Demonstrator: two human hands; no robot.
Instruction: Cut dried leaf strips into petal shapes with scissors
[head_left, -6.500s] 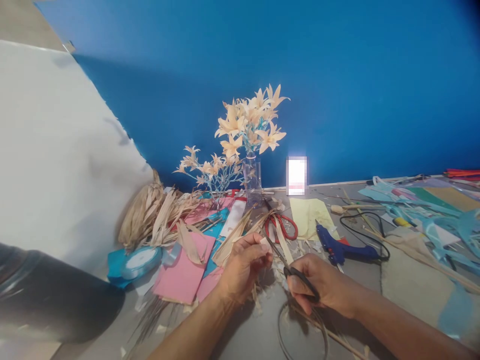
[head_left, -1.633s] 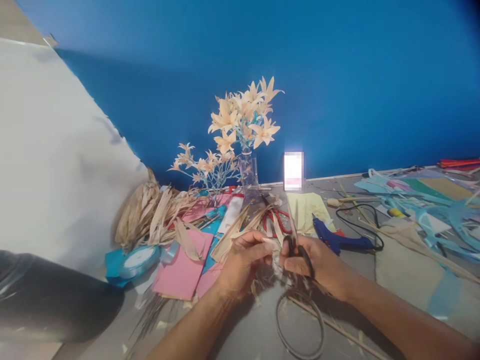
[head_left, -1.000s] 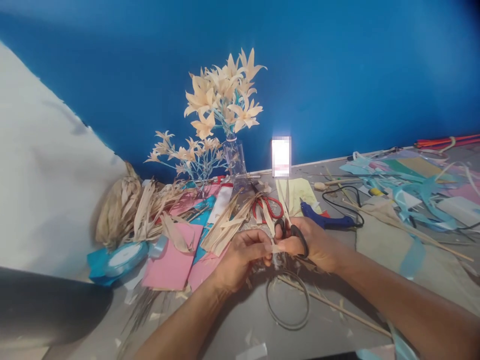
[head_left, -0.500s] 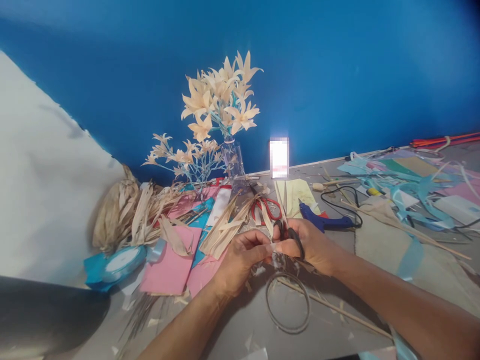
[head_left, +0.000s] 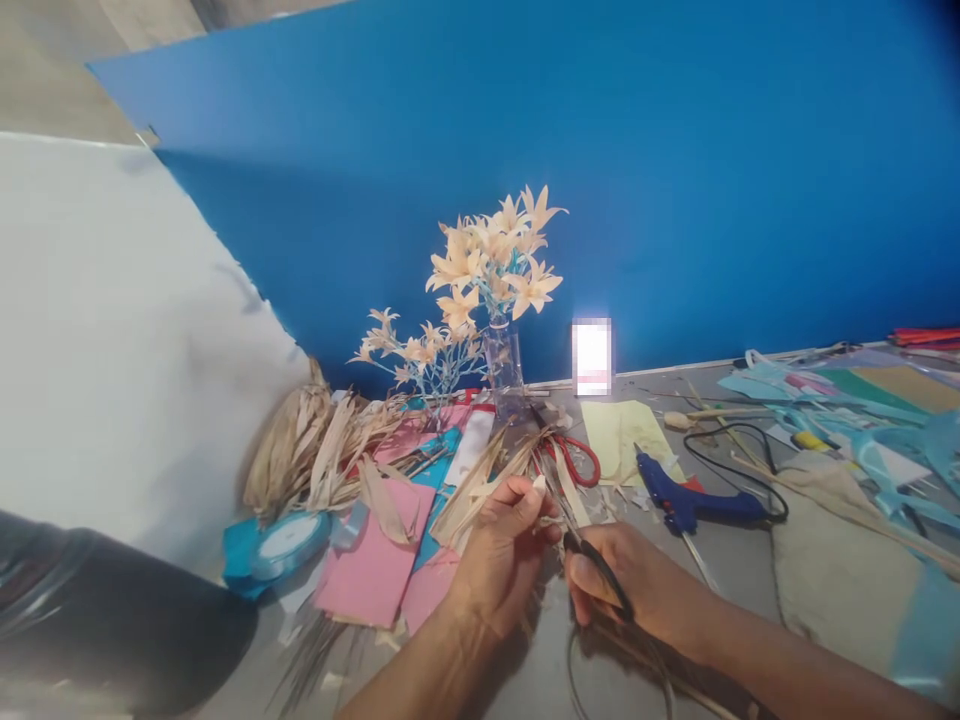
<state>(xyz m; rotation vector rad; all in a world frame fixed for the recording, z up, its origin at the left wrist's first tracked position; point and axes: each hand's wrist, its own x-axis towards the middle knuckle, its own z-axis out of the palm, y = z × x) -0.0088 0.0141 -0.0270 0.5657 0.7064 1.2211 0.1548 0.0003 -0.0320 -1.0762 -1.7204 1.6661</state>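
My left hand (head_left: 510, 550) has its fingers pinched on a small pale husk piece (head_left: 539, 484), whose tip shows above the thumb. Close on its right, my right hand (head_left: 637, 580) is wrapped round black-handled scissors (head_left: 600, 570), with their blades pointing up and left. Whether the blades touch any husk is too blurred to tell. A thin ring (head_left: 574, 670) lies below my right hand, partly hidden by it. Behind my hands are strips of dry husk (head_left: 469, 495) and red-handled scissors (head_left: 581, 462).
Husk flowers (head_left: 495, 260) stand in a clear vase (head_left: 504, 365) near the blue wall. A blue glue gun (head_left: 705, 500), yellow paper (head_left: 626, 435) and ribbons lie to the right; pink paper (head_left: 375, 560), a ribbon roll (head_left: 289, 545) and husk bundles (head_left: 289, 450) to the left.
The view has shifted, so things sit lower and farther right. My hands have moved slightly apart, and the scissors have dropped and tilted left, away from my left fingers.
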